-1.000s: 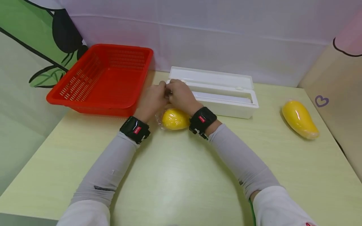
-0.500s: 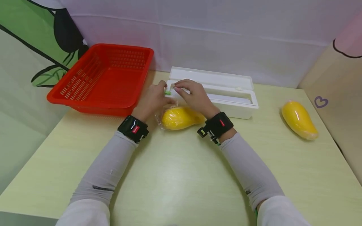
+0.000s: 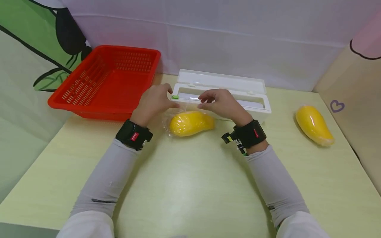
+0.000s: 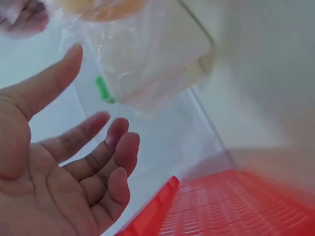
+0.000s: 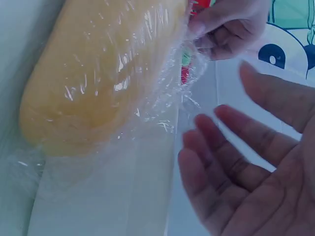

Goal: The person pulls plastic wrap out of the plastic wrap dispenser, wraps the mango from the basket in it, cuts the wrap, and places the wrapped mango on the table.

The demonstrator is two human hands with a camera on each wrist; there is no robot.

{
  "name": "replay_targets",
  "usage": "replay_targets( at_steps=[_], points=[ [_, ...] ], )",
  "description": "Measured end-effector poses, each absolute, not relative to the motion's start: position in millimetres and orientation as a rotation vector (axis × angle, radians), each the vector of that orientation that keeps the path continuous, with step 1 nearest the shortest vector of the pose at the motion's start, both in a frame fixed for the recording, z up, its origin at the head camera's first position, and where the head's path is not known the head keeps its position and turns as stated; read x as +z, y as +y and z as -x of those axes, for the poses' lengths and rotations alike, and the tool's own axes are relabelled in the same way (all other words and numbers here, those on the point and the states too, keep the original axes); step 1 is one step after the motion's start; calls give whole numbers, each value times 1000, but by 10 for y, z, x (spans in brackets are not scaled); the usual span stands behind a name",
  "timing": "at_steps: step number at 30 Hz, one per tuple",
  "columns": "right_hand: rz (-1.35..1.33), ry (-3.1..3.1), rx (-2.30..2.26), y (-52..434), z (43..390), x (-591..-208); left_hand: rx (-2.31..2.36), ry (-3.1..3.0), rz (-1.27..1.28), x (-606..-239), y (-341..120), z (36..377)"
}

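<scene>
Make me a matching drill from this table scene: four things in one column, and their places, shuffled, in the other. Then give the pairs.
Things:
1. red basket
2. white film dispenser box
3. wrapped yellow mango
4. second yellow mango

Places:
A. far right of the table, alone
B. between the two hands, in clear film
C. back left of the table
D. behind the hands, lid open

Pairs: 1-C, 2-D, 3-B, 4-A
</scene>
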State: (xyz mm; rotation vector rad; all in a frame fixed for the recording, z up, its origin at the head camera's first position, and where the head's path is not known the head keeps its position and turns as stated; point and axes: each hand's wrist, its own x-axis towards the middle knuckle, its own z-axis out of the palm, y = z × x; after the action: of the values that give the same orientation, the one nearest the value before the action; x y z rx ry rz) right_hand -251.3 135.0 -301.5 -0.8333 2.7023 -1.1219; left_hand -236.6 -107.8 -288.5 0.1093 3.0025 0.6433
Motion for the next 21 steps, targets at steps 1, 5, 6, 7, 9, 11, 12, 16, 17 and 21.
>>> replay_targets(
  at_steps=[1,5,6,7,9,11,12,16,17,21],
  points=[
    [838,2712,-1049,1345,2505,-3008,621,3002,-127,-2866,-1083,2363],
    [851,2759,-866,1320,2485,-3011,624,2952,-201,-2812,-1092,2354],
    [846,2768,-834,1320,2480,-3015,635,2928,-229,-2806,-1094,2357],
    [839,2771,-812,1319,2474,-3018,643,2901,-262,-2803,-1097,2359],
    [832,2765,-768,1322,2465,-3028,660,2831,-332,-2799,-1096,2362],
    [840,2754,-726,1327,2462,-3035,672,2756,-381,-2803,-1087,2361],
    [847,2743,-718,1331,2462,-3038,668,2725,-399,-2808,-1077,2355],
    [873,2727,-717,1346,2473,-3049,628,2671,-431,-2838,-992,2306],
    [876,2726,-722,1350,2473,-3047,610,2671,-436,-2851,-965,2293],
    [907,2735,-724,1364,2484,-3038,513,2672,-487,-2913,-882,2256]
  ],
)
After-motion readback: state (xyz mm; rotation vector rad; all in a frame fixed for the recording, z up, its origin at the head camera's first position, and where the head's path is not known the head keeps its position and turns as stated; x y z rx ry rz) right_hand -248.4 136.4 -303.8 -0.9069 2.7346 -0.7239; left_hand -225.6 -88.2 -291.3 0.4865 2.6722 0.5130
